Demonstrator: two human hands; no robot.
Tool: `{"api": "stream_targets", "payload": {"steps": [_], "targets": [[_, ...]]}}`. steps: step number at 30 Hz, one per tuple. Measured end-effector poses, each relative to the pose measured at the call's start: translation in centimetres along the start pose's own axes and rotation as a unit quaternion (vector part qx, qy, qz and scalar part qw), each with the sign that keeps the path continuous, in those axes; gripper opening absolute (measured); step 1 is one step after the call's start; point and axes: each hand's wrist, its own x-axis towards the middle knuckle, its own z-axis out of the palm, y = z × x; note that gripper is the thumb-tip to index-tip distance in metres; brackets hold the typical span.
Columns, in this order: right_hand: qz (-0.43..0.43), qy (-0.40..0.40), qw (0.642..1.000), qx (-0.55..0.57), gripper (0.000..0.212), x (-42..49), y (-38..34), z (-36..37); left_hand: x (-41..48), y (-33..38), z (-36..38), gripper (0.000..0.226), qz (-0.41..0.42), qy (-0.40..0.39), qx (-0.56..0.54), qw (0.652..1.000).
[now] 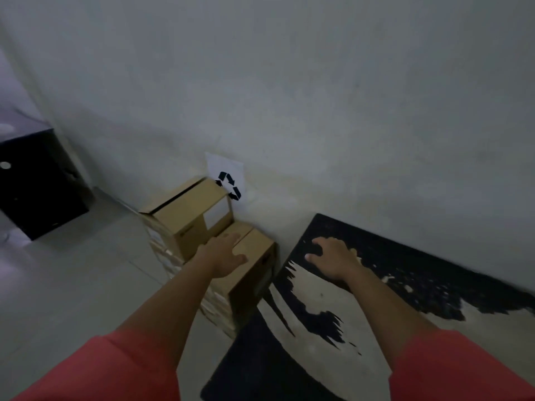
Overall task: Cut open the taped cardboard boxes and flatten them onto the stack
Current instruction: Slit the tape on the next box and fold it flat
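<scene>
The nearer cardboard box (256,257) is sitting upright directly under your left hand (224,256), plain brown, with its top flaps closed along a centre seam. Just beyond your fingertips, the farther cardboard box (185,218) is standing higher, showing a dark slit along its top seam and a white label on its side. Both are resting on a pale layered stack (217,308), left of your right hand (333,259).

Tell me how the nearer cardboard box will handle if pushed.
The nearer cardboard box probably stays stiff: flaps closed, edges square. Pushed toward the wall it likely barely moves, standing close to it. Its weight cannot be told.
</scene>
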Motion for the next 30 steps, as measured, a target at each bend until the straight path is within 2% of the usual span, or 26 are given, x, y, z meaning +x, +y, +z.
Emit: {"api": "stream_targets", "payload": {"steps": [13,22,26,30], "targets": [[0.007,-0.039,0.998,0.047,0.056,13.2,-11.5,3.8,14.3,-13.8,-6.2,0.069,-0.011,0.013,-0.006,1.0],[0.091,-0.042,0.994,0.048,0.06,26.2,-22.7,9.2,29.0,-27.2,-11.0,0.051,0.024,0.031,-0.01,0.999],[0.119,-0.085,0.982,0.121,0.071,30.6,-26.9,11.5,34.0,-32.4,-12.1,0.051,0.021,0.009,-0.006,1.0],[0.153,-0.102,0.96,0.213,0.084,35.1,-29.9,14.2,38.8,-36.4,-11.6,0.063,-0.008,-0.007,-0.009,1.0]]}}
